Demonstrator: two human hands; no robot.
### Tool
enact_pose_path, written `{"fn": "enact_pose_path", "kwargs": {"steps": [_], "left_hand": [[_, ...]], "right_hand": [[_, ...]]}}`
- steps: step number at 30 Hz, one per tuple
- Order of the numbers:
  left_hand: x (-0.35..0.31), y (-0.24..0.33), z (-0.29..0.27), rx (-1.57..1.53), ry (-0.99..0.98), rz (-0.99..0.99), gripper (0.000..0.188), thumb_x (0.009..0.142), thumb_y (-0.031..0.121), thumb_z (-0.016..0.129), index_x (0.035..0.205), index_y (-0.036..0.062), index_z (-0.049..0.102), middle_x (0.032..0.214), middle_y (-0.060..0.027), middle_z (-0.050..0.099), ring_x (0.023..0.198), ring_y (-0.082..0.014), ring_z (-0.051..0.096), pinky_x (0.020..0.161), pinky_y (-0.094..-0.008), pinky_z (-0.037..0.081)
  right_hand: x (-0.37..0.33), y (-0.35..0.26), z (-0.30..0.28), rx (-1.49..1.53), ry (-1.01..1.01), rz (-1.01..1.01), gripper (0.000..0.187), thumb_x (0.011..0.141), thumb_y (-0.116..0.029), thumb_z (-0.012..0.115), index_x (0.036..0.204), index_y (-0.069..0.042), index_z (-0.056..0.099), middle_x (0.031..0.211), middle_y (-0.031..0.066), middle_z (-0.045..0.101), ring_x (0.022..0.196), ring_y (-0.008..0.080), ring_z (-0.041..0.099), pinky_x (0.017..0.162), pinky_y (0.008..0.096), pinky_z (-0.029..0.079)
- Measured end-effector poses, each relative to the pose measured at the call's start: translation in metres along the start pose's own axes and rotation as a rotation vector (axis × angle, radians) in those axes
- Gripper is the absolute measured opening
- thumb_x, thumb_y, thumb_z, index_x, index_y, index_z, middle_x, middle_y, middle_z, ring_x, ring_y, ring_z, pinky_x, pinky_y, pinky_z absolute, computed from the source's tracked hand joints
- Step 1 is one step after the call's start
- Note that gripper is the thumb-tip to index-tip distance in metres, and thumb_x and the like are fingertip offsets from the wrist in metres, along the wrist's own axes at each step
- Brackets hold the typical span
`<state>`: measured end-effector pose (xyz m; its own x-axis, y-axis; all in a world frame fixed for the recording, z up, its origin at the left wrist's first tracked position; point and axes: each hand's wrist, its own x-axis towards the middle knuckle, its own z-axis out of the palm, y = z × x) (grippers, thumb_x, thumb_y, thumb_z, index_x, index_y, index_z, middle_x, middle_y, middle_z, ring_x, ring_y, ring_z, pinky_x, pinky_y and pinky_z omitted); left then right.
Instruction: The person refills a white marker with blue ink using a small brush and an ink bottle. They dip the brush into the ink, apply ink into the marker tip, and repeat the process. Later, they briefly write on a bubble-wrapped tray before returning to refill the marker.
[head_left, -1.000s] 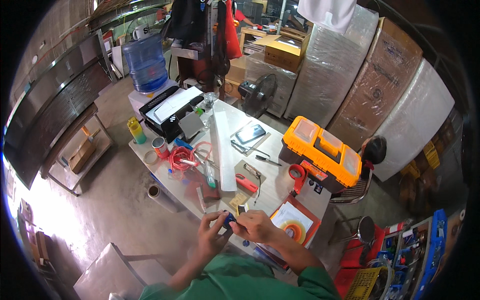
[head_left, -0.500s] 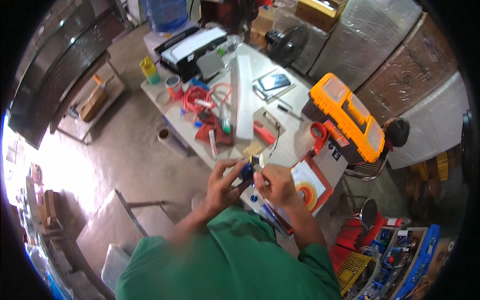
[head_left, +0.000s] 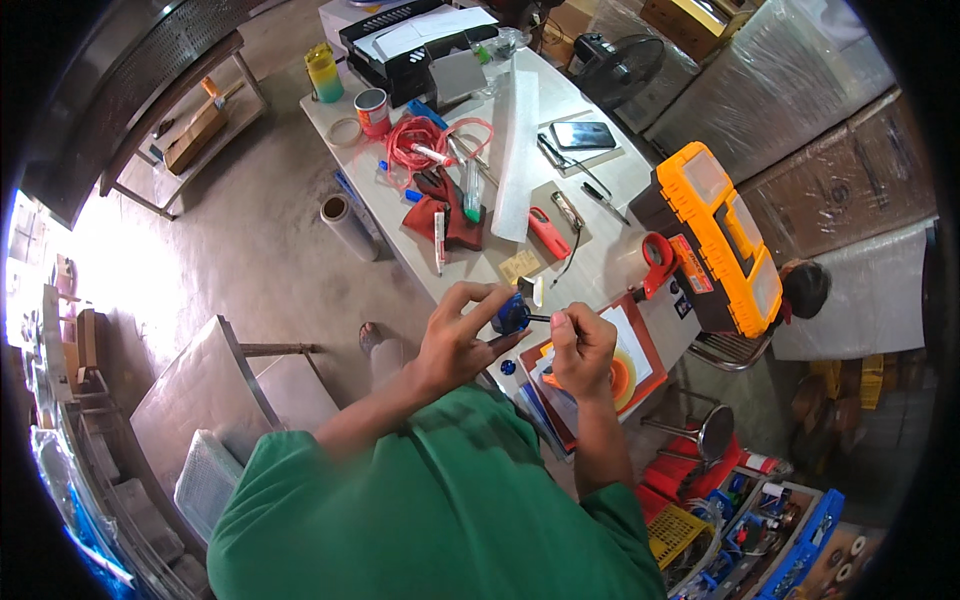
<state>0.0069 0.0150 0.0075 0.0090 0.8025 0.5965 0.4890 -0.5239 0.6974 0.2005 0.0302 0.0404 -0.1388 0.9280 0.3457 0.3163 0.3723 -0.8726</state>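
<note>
My left hand [head_left: 455,335] grips a small, shiny dark-blue rounded object [head_left: 512,314] between thumb and fingers; its exact kind does not show. A thin dark rod [head_left: 540,318] reaches from its right side to my right hand [head_left: 583,350], which pinches the far end with thumb and fingers. Whether the rod goes into the blue object or only touches it, I cannot tell. Both hands are held over the table's near edge. Below them lies a small blue round piece [head_left: 508,367]. A roll of yellow tape [head_left: 622,378] rests on papers beside my right hand.
A yellow-and-black toolbox [head_left: 715,235] and a red tape dispenser [head_left: 658,263] stand to the right. Ahead lie a red utility knife [head_left: 548,233], a white foam strip [head_left: 516,160], a phone [head_left: 583,135] and red cord [head_left: 415,142]. A film roll [head_left: 348,225] stands on the floor left.
My right hand has drawn away to the right from the blue object, and the dark rod now shows between the hands. The whole view has shifted a little.
</note>
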Motion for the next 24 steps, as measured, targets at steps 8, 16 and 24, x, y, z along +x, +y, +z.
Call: {"fn": "enact_pose_path", "kwargs": {"steps": [8, 16, 24], "left_hand": [[-0.001, 0.000, -0.001, -0.022, 0.011, -0.075, 0.062, 0.069, 0.016, 0.096, 0.125, 0.0084, 0.071, 0.108, -0.0091, 0.066, 0.096, -0.0279, 0.070, 0.082, -0.0396, 0.059], [-0.004, -0.004, -0.001, -0.037, 0.010, -0.135, 0.062, 0.069, 0.015, 0.096, 0.126, 0.0078, 0.071, 0.109, -0.0099, 0.067, 0.098, -0.0275, 0.071, 0.083, -0.0386, 0.060], [-0.008, -0.010, -0.002, -0.039, 0.002, -0.194, 0.062, 0.070, 0.015, 0.096, 0.127, 0.0088, 0.071, 0.111, -0.0105, 0.068, 0.099, -0.0276, 0.071, 0.085, -0.0385, 0.059]], "right_hand": [[-0.010, 0.011, 0.015, 0.409, 0.044, 0.269, 0.034, 0.106, -0.019, 0.056, 0.076, -0.003, 0.052, 0.059, -0.0017, 0.050, 0.049, 0.0060, 0.043, 0.046, 0.0247, 0.034], [-0.015, 0.016, 0.024, 0.521, 0.056, 0.417, 0.036, 0.106, -0.023, 0.051, 0.075, -0.006, 0.046, 0.061, -0.0019, 0.038, 0.048, 0.0082, 0.040, 0.046, 0.0252, 0.032], [-0.017, 0.033, 0.036, 0.703, 0.052, 0.394, 0.031, 0.108, -0.021, 0.051, 0.081, -0.005, 0.049, 0.065, -0.0020, 0.041, 0.053, 0.0076, 0.042, 0.047, 0.0239, 0.033]]}}
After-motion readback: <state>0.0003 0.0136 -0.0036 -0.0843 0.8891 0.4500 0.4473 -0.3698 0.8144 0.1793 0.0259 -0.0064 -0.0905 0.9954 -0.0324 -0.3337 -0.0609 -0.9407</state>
